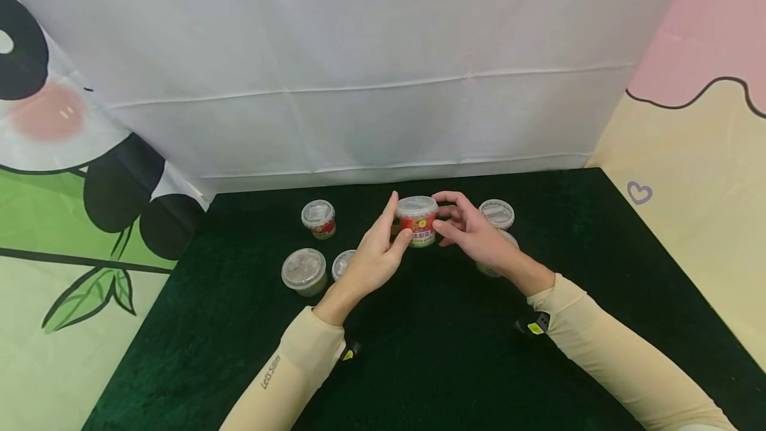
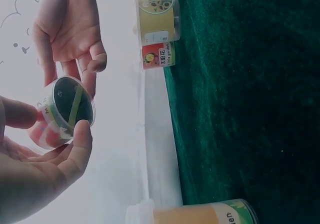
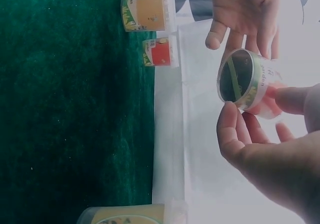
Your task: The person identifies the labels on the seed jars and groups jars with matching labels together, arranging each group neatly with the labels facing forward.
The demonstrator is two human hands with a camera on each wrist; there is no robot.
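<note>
A small clear plastic tub (image 1: pixel 417 221) with a transparent lid and a red and green label is held up between both hands, lid upward in the head view. My left hand (image 1: pixel 374 251) grips its left side, thumb in front and fingers along the side. From the right, my right hand (image 1: pixel 479 235) holds it with thumb low on the label and fingers near the lid. In the left wrist view the tub's dark base (image 2: pixel 72 101) shows, with a pale green strip across it. The right wrist view shows the right thumb (image 3: pixel 292 100) against the label.
Left on the dark green cloth (image 1: pixel 419 364) stand a small red-labelled tub (image 1: pixel 318 218), a larger tub (image 1: pixel 304 271) and one partly hidden tub (image 1: pixel 342 263). A lidded tub (image 1: pixel 497 213) stands at right; another is mostly behind my right hand. A white cloth wall (image 1: pixel 371 85) rises behind.
</note>
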